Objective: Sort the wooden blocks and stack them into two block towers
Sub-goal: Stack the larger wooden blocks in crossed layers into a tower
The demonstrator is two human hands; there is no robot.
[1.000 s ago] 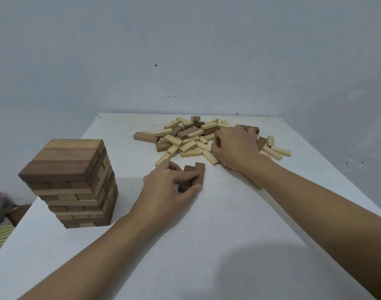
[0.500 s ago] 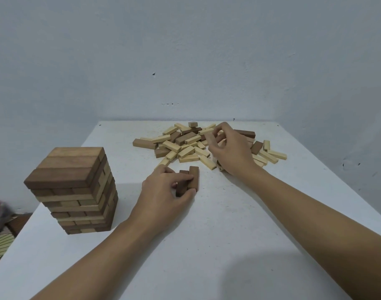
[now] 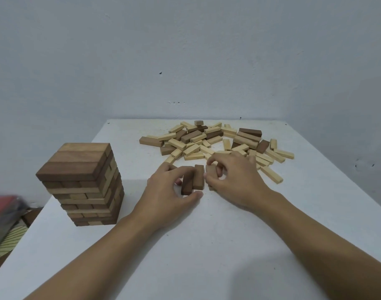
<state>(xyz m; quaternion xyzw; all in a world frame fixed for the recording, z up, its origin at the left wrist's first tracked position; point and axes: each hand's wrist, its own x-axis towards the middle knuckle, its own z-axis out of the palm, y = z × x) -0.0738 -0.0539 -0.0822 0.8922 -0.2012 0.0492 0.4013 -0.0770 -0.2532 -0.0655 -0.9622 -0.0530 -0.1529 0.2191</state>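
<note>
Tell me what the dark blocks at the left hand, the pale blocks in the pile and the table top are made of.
The dark blocks look like wood: brown, matte, faintly grained, perhaps stained. The pale blocks look like light wood, bare or thinly finished, with no shine. The table shows a smooth white matte top with small specks; painted board or laminate, I cannot tell which.

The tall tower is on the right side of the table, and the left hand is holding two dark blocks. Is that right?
Not quite. The head view shows the tower standing on the left side of the table, not the right. The rest is true: the left hand does hold two dark blocks.
</note>
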